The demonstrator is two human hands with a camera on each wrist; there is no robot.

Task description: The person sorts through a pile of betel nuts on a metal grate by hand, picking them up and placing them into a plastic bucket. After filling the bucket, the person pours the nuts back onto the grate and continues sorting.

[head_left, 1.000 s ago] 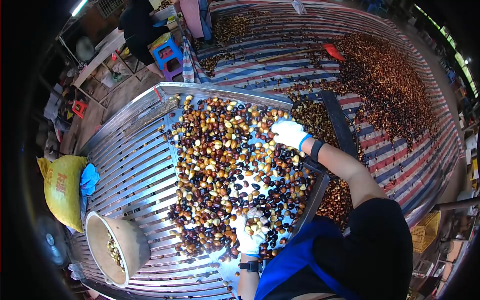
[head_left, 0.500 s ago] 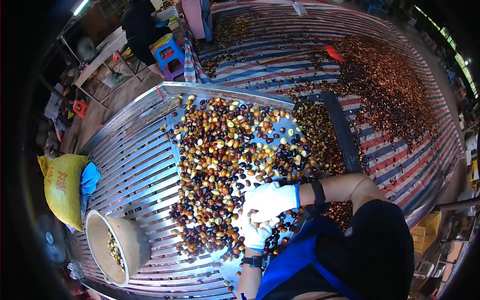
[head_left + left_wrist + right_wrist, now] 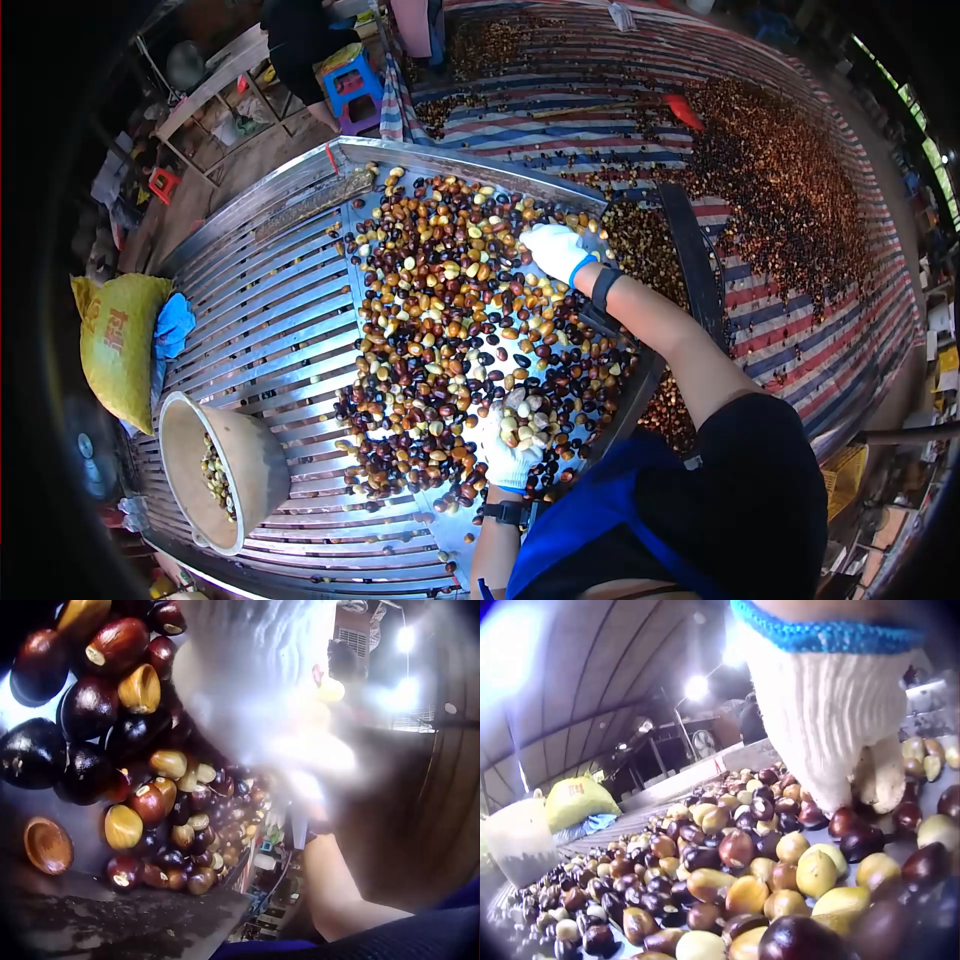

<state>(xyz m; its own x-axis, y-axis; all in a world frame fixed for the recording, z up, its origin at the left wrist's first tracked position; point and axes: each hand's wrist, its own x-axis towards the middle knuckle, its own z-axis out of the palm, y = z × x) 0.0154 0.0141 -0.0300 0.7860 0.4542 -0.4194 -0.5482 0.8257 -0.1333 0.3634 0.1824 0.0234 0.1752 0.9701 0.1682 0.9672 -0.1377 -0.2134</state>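
Glossy acorn-like nuts (image 3: pixel 430 300), dark brown, tan and pale yellow, lie spread over a metal sorting table. My left hand (image 3: pixel 508 462), in a white knit glove, is cupped palm up near the front edge, its fingers curled round several pale nuts (image 3: pixel 525 418). In the left wrist view, the glove (image 3: pixel 247 667) is blurred by glare beside the nuts. My right hand (image 3: pixel 560 250), gloved too, reaches to the far right part of the spread. In the right wrist view, its fingers (image 3: pixel 889 780) point down, with the tips right at dark nuts (image 3: pixel 862 844).
A beige bucket (image 3: pixel 270 470) with some nuts inside stands on the slatted left part of the table (image 3: pixel 290 340). Behind it is a yellow sack (image 3: pixel 120 340). A dark bar (image 3: pixel 690 250) edges the right side. Beyond lies a striped tarp (image 3: pixel 560 140) with more nuts; people are at the back.
My right hand moved from the far side to the left hand half a second ago, then back out to the far nuts. The left hand has stayed nearly in place with pale nuts in it.
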